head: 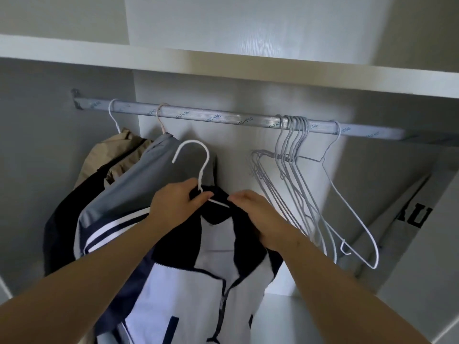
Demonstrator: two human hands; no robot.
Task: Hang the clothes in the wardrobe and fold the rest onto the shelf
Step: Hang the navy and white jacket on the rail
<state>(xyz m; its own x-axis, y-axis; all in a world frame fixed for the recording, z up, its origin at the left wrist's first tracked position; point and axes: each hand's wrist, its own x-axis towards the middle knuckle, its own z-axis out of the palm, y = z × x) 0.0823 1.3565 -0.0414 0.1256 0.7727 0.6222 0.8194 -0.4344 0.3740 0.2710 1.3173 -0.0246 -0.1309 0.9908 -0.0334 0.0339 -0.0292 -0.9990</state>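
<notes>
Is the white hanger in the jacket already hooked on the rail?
No, the white hanger is free below the rail, its neck gripped by the left hand.

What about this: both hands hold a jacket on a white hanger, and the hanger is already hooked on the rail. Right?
No. The left hand and right hand hold the jacket on the white hanger, but the head view shows its hook free below the rail, not on it.
</notes>
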